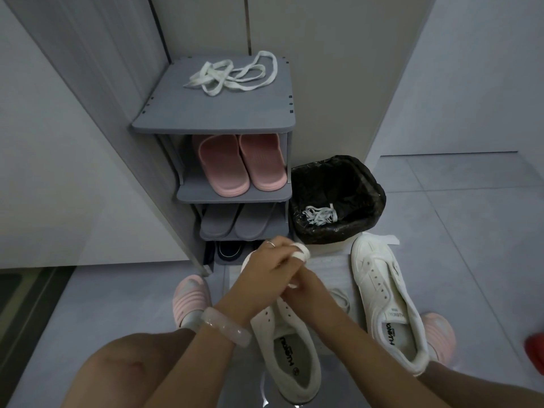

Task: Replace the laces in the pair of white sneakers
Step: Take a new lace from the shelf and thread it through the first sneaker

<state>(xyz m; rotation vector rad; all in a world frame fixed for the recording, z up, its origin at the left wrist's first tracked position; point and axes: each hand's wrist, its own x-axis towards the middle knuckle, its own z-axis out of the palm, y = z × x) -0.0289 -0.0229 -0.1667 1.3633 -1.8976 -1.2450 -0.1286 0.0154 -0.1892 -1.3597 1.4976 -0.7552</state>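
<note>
From the head camera, looking down at a tiled floor [471,231], two white sneakers lie near the person's knees. The near sneaker [290,357] sits between the forearms, heel toward the camera and toe pointing far, its long axis running near to far with a slight lean to the left; its insole carries dark lettering that reads roughly "HUANQIU", though the print is small and partly blurred. The right sneaker [385,301] lies just beside it on the right, apart from it, toe far and heel near-right, so its axis slants; the same lettering shows on its insole and on the tongue label. Neither shoe has a lace through its eyelets.

Both hands meet above the toe of the near sneaker. The left hand [266,270], with a ring on one finger and a pale bangle [226,326] on the wrist, has curled fingers gripping a white lace [301,253] wound into a small bundle. The right hand [303,285] lies under and partly behind the left, fingers curled on the same lace.

Far of the hands stands a grey shoe rack [215,113]. Loose white laces [235,73] lie tangled on its top shelf. Pink slippers [238,166] fill the shelf below, grey slippers [235,220] the next. To the right of the rack, a bin [337,184] lined with a black bag holds discarded laces [319,216].
</note>
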